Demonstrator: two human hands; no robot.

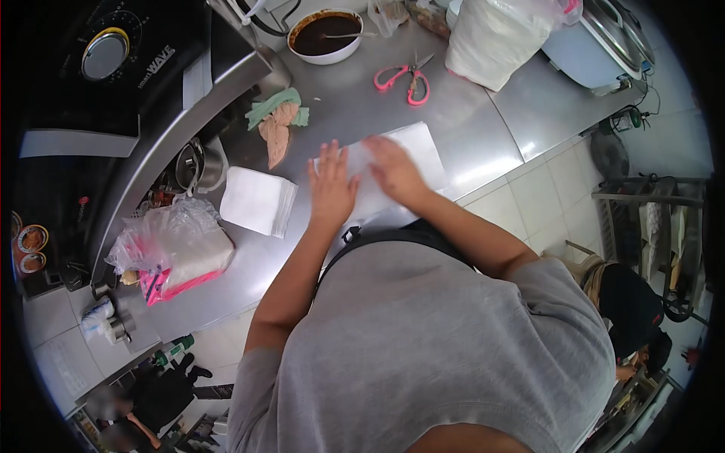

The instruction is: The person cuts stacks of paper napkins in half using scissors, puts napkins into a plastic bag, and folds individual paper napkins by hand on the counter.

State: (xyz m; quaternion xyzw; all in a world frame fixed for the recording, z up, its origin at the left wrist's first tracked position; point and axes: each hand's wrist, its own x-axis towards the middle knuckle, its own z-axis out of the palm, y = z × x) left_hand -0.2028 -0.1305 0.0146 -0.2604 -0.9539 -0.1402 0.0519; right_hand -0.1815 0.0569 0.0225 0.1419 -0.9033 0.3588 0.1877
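Observation:
My left hand [330,183] lies flat, fingers stretched out, on the left part of a white paper sheet or thin stack of sheets [423,155] on the steel counter. Over the middle of the same paper is my right hand [396,172], fingers extended and slightly blurred; whether it touches the paper I cannot tell. A neat stack of folded white paper squares [255,198], like napkins, sits left of my left hand. Beyond the paper lie pink-handled scissors [408,79], blades apart. Crumpled green and peach cloths [279,121] are at the upper left.
Further back are a bowl of dark sauce [325,38] with a spoon, a full white plastic bag [495,41] and a lidded container [593,45]. A pink-and-clear plastic package [185,249] rests at left, near a black appliance [106,57]. Other people [630,306] are in the background.

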